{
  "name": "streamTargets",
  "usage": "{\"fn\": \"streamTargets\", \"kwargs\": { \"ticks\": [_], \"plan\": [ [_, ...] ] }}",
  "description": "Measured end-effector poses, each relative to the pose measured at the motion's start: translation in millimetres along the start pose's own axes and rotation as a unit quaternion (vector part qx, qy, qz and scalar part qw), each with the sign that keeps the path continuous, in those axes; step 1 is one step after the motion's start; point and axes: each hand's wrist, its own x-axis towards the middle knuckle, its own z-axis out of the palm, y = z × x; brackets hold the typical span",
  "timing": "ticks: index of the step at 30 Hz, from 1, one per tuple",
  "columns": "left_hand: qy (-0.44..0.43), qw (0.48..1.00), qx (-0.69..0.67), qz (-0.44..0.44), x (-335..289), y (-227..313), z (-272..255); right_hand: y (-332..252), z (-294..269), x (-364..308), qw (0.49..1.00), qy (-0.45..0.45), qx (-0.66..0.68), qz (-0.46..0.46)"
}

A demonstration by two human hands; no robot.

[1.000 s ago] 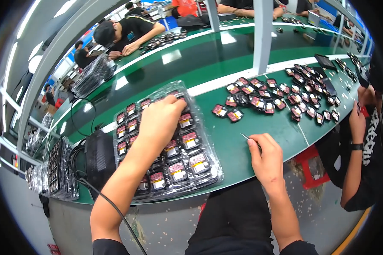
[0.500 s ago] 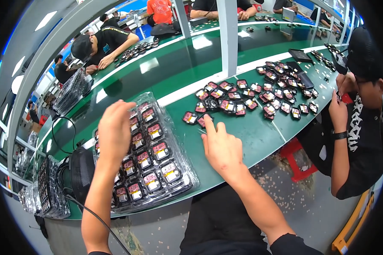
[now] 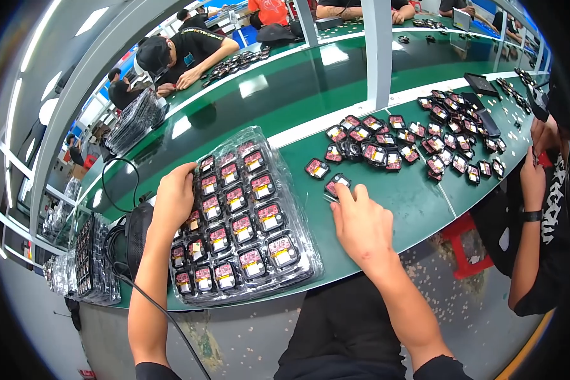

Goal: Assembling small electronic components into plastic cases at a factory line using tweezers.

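Note:
My left hand (image 3: pixel 176 197) is at the far left side of a clear plastic tray (image 3: pixel 310 269), its fingers bent together. Its fingertips are partly hidden, so what they hold cannot be seen. Rows of small black square cases (image 3: pixel 241 228) with red, white and yellow labels sit in the tray's pockets. On the green tabletop to the right, my right hand (image 3: pixel 365 231) has its fingertips on one such black case (image 3: pixel 337 185). One more loose case (image 3: pixel 316 168) lies just beyond it, apart from the hand.
A heap of similar cases (image 3: pixel 373 154) spreads over the table (image 3: pixel 418 212) to the right. A grey post (image 3: pixel 378 57) rises behind. Black bag and cables (image 3: pixel 139 244) lie left of the tray, near stacked trays (image 3: pixel 95 263). A co-worker's arm (image 3: pixel 527 221) is at the right.
My left hand has come down from over the tray to its left side. My right hand has drawn the case slightly toward me, away from the heap. The whole view has shifted.

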Motion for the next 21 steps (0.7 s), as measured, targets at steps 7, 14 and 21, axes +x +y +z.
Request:
{"fn": "streamTargets", "kwargs": {
  "ticks": [7,14,21],
  "plan": [
    [0.001,0.997,-0.069,-0.016,-4.2,-6.6,1.7,-0.3,2.1,0.8,1.000,0.001,0.010,-0.008],
    [-0.019,0.997,-0.074,0.013,2.4,-13.8,-7.5,1.8,-1.7,-1.7,1.000,0.004,0.003,-0.007],
    [0.026,0.996,0.037,0.073,-2.6,33.6,-10.2,0.7,5.7,-0.3,0.999,0.016,-0.022,-0.032]
  ]
}}
